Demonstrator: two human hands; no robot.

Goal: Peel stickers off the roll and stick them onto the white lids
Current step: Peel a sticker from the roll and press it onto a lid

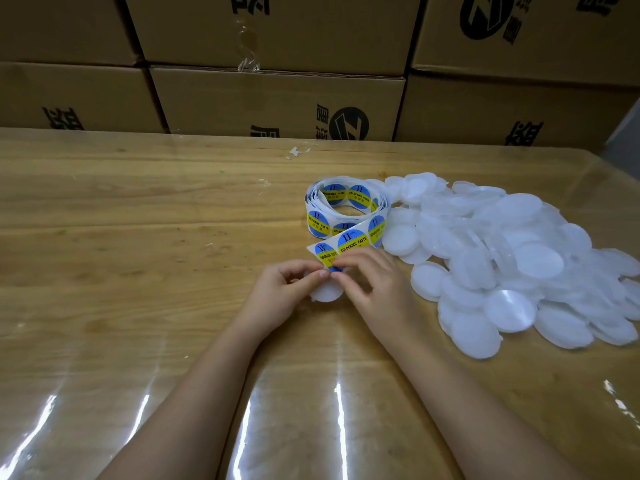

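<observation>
In the centre of the frame the left hand (287, 284) and right hand (369, 282) both pinch the end sticker (327, 256) over one lid (325, 293). The roll (346, 209) lies just above them and the pile (519, 265) is at the right. If pulled too fast, the sticker may curl (glue on glue) or land off-centre.

Your sticker roll (317, 220): each round blue sticker (351, 241) reads "SOLDERING PASTE" on its yellow band. The cardboard boxes (277, 98) before you bear black characters, cut off and unreadable.
</observation>
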